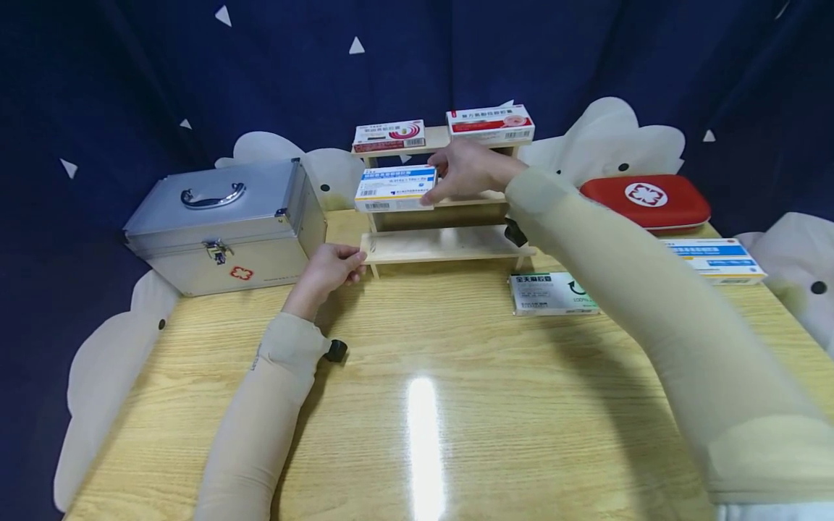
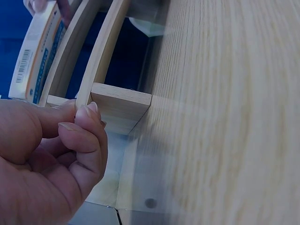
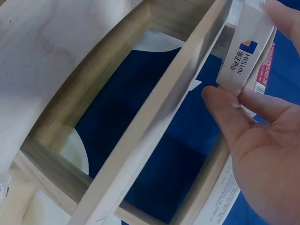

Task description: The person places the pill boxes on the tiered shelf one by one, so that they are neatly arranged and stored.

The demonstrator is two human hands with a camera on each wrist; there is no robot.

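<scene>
A three-step wooden rack (image 1: 443, 247) stands at the back of the table. My right hand (image 1: 469, 172) grips the right end of a blue-and-white medicine box (image 1: 394, 182) at the left of the middle step. In the right wrist view, thumb and fingers hold that box's end (image 3: 243, 56), which bears a HISUN logo. My left hand (image 1: 331, 269) pinches the left end of the lowest step; the left wrist view shows thumb and fingertips on the board's edge (image 2: 89, 84). On the top step sit a red-and-white box (image 1: 389, 135) at left and another red-and-white box (image 1: 490, 123) at right.
A silver metal case (image 1: 221, 217) with a handle stands left of the rack. To the right are a white-and-green box (image 1: 547, 294), a red zip case (image 1: 612, 199) and another blue-and-white box (image 1: 717, 259). A dark blue curtain (image 1: 417, 65) hangs behind.
</scene>
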